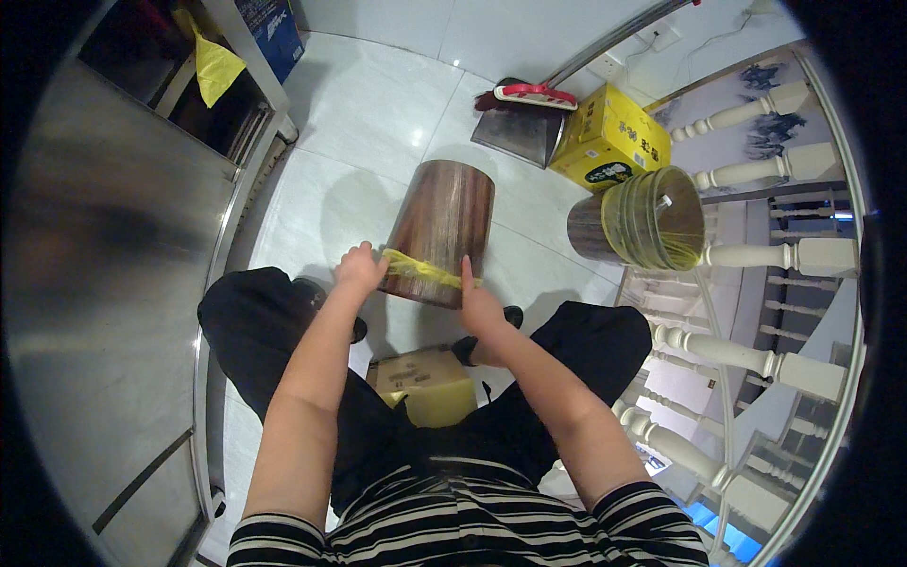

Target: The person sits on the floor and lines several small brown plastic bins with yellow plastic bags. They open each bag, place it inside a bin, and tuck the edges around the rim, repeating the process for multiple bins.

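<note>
A dark wood-grain bin (446, 205) lies tilted on the floor tiles between my knees. Thin yellow plastic film, like a bag's edge, (424, 269) wraps around its near end. At the left side of that end, my left hand (361, 269) grips the film's edge. My right hand (482, 306) is at the right side, its index finger stretched along the bin's wall over the film; whether the other fingers hold the film cannot be told. The bin's opening is hidden from view.
Right of the bin stands another wood-grain bin (592, 227) with yellow-rimmed bins stacked in it, beside white balusters (751, 255). Behind are a yellow carton (613, 138), a dustpan (521, 131) and a red-headed broom (537, 93). A steel cabinet (142, 283) borders the left; a cardboard box (421, 379) sits below me.
</note>
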Available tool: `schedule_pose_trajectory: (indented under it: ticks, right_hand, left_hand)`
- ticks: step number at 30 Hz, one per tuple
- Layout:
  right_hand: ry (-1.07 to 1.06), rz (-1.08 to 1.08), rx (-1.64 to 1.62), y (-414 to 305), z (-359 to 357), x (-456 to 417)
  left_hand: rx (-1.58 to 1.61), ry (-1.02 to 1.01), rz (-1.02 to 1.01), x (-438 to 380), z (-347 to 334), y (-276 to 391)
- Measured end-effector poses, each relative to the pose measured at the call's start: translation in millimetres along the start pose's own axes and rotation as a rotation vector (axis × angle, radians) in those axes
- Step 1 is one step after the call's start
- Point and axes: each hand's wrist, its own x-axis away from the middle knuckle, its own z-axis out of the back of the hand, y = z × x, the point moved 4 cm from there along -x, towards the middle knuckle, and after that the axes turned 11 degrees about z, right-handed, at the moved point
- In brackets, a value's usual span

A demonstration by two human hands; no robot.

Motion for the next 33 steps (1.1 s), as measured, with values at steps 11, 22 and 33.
schedule_pose_trajectory:
  ticks: [11,22,33]
  right_hand:
    - [0.111,-0.157,-0.850,13.1,34.4,31.5]
    - [-0.088,-0.402,-1.401,38.2,-48.2,42.3]
    - [-0.230,-0.474,-1.433,28.5,-30.7,49.4]
  left_hand:
    - [0.580,0.214,-0.149,33.6,47.1,2.8]
    - [0.367,0.144,-0.077,67.6,-5.4,-30.2]
    - [0.552,0.095,-0.243,69.8,-2.3,-27.6]
